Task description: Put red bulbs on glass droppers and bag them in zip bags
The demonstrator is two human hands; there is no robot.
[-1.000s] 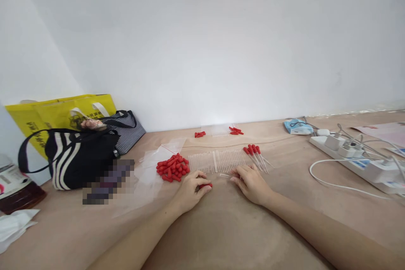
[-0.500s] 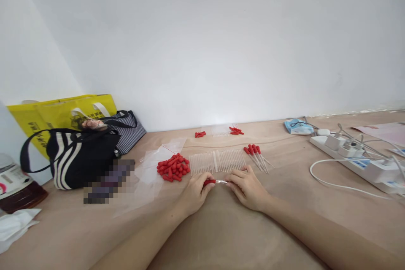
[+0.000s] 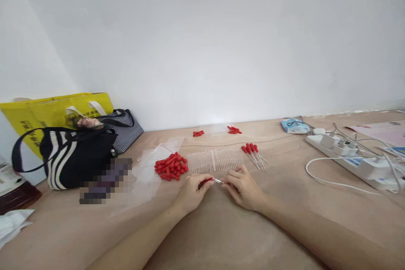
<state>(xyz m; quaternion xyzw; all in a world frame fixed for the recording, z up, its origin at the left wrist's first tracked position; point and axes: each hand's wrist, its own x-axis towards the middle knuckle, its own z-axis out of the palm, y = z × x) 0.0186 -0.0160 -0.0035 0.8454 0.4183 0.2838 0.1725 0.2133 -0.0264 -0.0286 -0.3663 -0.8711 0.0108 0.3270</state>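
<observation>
My left hand (image 3: pixel 191 192) pinches a red rubber bulb (image 3: pixel 205 182) low on the table. My right hand (image 3: pixel 242 186) pinches a thin clear tube (image 3: pixel 218 181) whose end meets the bulb between the two hands. Just beyond my fingers lies a row of clear tubes (image 3: pixel 215 160). A pile of red bulbs (image 3: pixel 171 166) sits to the left of that row. Several finished droppers with red tops (image 3: pixel 253 154) lie to its right.
A black-and-white striped bag (image 3: pixel 76 158) and a yellow bag (image 3: pixel 47 114) stand at the left by the wall. A clear plastic bag (image 3: pixel 147 173) lies beside the bulbs. A power strip with plugs and white cable (image 3: pixel 354 158) is at the right, a blue mask (image 3: pixel 294 125) behind it.
One second ago my hands lay apart, the left on a bulb, the right at a tube. They have come together and bulb and tube now meet between them.
</observation>
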